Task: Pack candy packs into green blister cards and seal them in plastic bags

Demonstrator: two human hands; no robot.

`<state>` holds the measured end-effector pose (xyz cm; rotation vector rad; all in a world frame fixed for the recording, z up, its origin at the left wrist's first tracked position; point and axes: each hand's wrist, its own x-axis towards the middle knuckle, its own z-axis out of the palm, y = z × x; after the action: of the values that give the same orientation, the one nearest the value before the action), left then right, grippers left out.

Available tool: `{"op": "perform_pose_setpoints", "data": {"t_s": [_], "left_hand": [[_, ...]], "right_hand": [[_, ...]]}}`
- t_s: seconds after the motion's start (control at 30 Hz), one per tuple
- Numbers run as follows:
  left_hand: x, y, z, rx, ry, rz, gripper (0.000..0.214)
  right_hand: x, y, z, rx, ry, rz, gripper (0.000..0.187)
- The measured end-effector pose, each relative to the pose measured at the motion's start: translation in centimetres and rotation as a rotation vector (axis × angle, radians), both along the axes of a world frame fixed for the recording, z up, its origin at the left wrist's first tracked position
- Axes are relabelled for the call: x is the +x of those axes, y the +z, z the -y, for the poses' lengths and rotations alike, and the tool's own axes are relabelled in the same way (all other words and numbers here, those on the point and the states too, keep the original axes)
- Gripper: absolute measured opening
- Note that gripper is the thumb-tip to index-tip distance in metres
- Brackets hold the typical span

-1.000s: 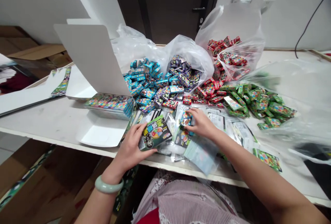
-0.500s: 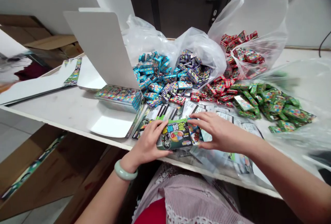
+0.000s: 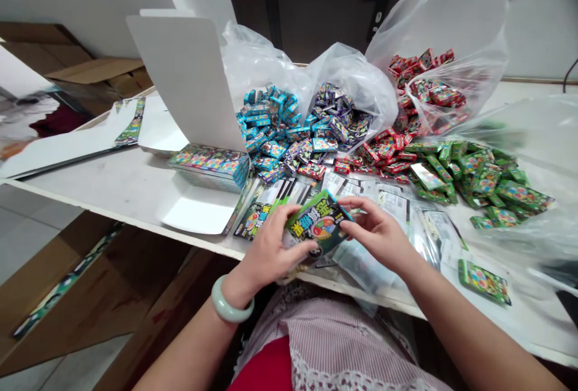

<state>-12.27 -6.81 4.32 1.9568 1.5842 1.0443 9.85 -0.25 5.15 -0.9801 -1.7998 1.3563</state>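
A green and black printed box with colourful pictures is held over the table's front edge. My left hand is closed round its left side, thumb across the front. At the right end, the thumb and fingers of my right hand pinch the box near its blue edge. Below and behind it lie flat printed packets and clear plastic sleeves. What is inside the box cannot be seen.
Behind the packets are piles of small blue boxes, purple boxes, red boxes and green boxes, partly in clear bags. A raised-lid carton stands left. One green box lies right of my right forearm.
The box has tilted, its right end now higher. My right hand has closed from a wider spread onto that end. A lone green box at the right has come into view.
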Motion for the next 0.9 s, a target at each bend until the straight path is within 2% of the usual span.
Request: {"op": "perform_pose_setpoints", "data": {"t_s": [0.07,0.1,0.17,0.27,0.33,0.5,0.57,0.67,0.8,0.9], "left_hand": [[1.1,-0.3,0.1,-0.109,-0.004,0.271,0.040],[1.9,-0.7,0.2,-0.164,-0.018,0.402,0.041],[3.4,-1.5,0.7,-0.249,-0.069,0.616,0.054],[5.0,-2.7,1.7,-0.303,-0.118,0.778,0.068],[4.9,-3.0,2.2,-0.308,-0.130,0.801,0.071],[2.8,-2.8,2.6,-0.294,-0.121,0.747,0.071],[2.5,-2.6,2.6,-0.302,-0.125,0.714,0.068],[2.5,-2.5,2.7,-0.286,-0.137,0.710,0.064],[2.7,-2.3,2.7,-0.299,-0.178,0.698,0.058],[2.8,-1.4,2.4,-0.207,-0.082,0.699,0.032]], "right_hand": [[0.7,0.9,-0.4,0.142,0.034,0.068,0.028],[1.1,1.4,-0.6,0.209,0.050,0.107,0.027],[1.7,2.0,-0.9,0.293,0.073,0.169,0.023],[2.4,1.8,-0.7,0.303,0.128,0.216,0.017],[2.7,1.0,0.1,0.250,0.115,0.199,0.020],[2.3,-1.6,3.2,0.027,-0.146,-0.088,0.045],[1.5,-2.4,4.1,-0.033,-0.195,-0.184,0.038],[0.6,-2.7,4.6,-0.022,-0.279,-0.205,0.029],[1.1,-2.0,4.3,0.034,-0.209,-0.052,0.019],[1.6,-1.2,3.8,0.121,-0.136,0.024,0.014]]}}
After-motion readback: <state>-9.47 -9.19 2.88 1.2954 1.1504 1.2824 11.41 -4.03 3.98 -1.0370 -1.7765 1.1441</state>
